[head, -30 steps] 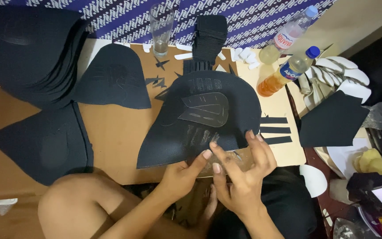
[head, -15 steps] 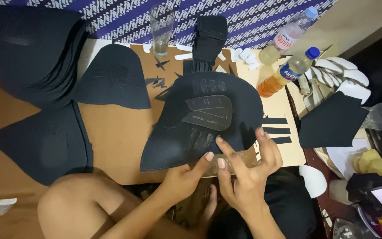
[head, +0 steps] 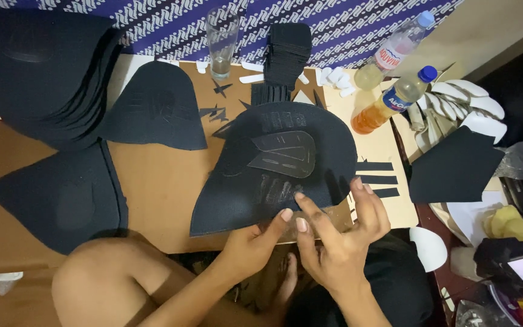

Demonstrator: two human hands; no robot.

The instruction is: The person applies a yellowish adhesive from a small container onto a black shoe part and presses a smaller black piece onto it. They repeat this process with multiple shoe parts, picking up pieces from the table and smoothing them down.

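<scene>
From the head camera, a large black curved foam panel [head: 273, 175] lies on the brown cardboard-covered counter [head: 164, 181], its lower edge hanging toward the person. The left hand [head: 252, 245] pinches that lower edge, thumb on top. The right hand [head: 340, 242] has its fingers spread and half open, fingertips resting on the panel's lower right edge over a clear plastic sheet [head: 319, 215]. Three thin black strips [head: 376, 179] lie just beside the panel's right edge. A stack of black foam panels [head: 37, 66] crowds the far left corner; a bottle of orange liquid [head: 388, 103] stands near the right edge. Bare cardboard opens left of the panel.
</scene>
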